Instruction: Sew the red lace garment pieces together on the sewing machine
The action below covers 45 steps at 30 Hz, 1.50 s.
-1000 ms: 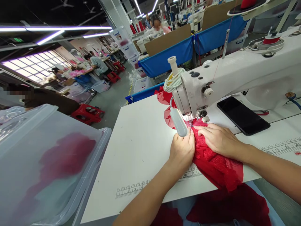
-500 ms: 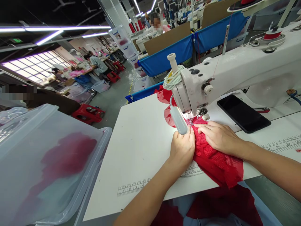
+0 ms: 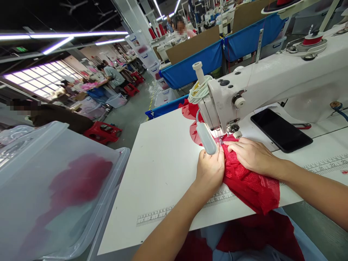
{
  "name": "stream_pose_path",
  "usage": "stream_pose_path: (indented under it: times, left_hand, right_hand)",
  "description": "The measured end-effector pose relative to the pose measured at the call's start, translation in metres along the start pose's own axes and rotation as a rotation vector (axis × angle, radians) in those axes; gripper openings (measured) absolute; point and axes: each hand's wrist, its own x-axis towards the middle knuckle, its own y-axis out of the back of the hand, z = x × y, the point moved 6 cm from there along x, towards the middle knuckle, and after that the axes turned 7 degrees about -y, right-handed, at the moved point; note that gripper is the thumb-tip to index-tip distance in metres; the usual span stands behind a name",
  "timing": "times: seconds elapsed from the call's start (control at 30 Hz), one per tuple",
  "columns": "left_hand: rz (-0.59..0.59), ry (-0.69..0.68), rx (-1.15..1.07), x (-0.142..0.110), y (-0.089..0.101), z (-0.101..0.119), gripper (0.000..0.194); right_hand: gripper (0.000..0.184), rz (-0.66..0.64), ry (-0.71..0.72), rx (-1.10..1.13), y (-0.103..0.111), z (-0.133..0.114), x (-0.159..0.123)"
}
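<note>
A piece of red lace fabric (image 3: 250,185) lies on the white sewing table (image 3: 165,163) and runs under the needle of a white sewing machine (image 3: 261,87). My left hand (image 3: 210,170) is curled and pinches the fabric's left edge just in front of the presser foot. My right hand (image 3: 251,156) lies flat on the fabric to the right of the needle, fingers pressed together and pointing left. A small white lamp (image 3: 206,139) hangs beside the needle above my left hand. More red fabric (image 3: 193,110) comes out behind the machine.
A black phone (image 3: 280,130) lies on the machine bed to the right. A clear plastic bin (image 3: 54,188) holding red fabric stands at the left. Printed rulers (image 3: 174,214) edge the table. Other people work at stations behind, past blue fabric troughs (image 3: 195,65) and red stools (image 3: 102,131).
Both hands have crept slightly toward the needle with the fabric, and the hanging end of the fabric has drawn up a little.
</note>
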Motion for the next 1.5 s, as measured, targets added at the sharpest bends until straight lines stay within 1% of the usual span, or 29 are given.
stream_pose_path:
  times: [0.17, 0.37, 0.73, 0.8, 0.87, 0.97, 1.03, 1.1, 1.17, 1.27, 1.37, 1.43, 1.5]
  left_hand:
    - [0.008, 0.003, 0.015, 0.001, 0.001, -0.001, 0.041]
    - [0.000, 0.007, 0.023, 0.001, -0.001, -0.002, 0.039]
    - [0.025, 0.006, -0.003, 0.000, -0.003, -0.003, 0.035]
    - [0.053, 0.020, -0.013, 0.000, -0.004, -0.004, 0.032]
    - [0.117, 0.027, -0.044, 0.000, -0.003, -0.006, 0.028]
    - [0.184, -0.023, -0.132, -0.001, 0.002, -0.008, 0.024]
    - [0.165, -0.112, -0.242, -0.002, 0.005, -0.006, 0.028]
    - [0.123, -0.193, -0.370, -0.003, 0.007, -0.004, 0.028]
    - [0.092, -0.220, -0.453, -0.004, 0.009, -0.004, 0.029]
    - [0.062, -0.192, -0.446, -0.005, 0.007, -0.007, 0.044]
    - [0.037, -0.141, -0.397, -0.006, 0.003, -0.009, 0.054]
    - [0.042, -0.146, -0.365, -0.007, 0.003, -0.007, 0.061]
    - [0.066, -0.183, -0.324, -0.008, 0.006, -0.002, 0.068]
  right_hand:
    - [0.031, 0.012, 0.014, 0.007, 0.000, 0.002, 0.001]
    - [0.021, -0.014, 0.049, 0.034, 0.001, 0.002, 0.002]
    - [0.018, -0.005, 0.059, 0.032, 0.000, 0.003, 0.005]
    - [0.019, 0.005, 0.069, 0.040, 0.000, 0.004, 0.005]
    - [0.021, 0.008, 0.090, 0.053, -0.001, 0.005, 0.005]
    - [0.030, 0.035, 0.139, 0.066, 0.000, 0.006, 0.001]
    - [0.033, 0.065, 0.174, 0.070, 0.004, 0.006, -0.004]
    - [0.030, 0.078, 0.201, 0.072, 0.008, 0.005, -0.009]
    - [0.033, 0.074, 0.234, 0.070, 0.011, 0.001, -0.013]
    - [0.036, 0.080, 0.293, 0.067, 0.015, -0.004, -0.016]
    - [0.031, 0.124, 0.340, 0.070, 0.017, -0.007, -0.017]
    - [0.029, 0.145, 0.348, 0.056, 0.018, -0.007, -0.018]
    - [0.029, 0.149, 0.345, 0.024, 0.017, -0.006, -0.019]
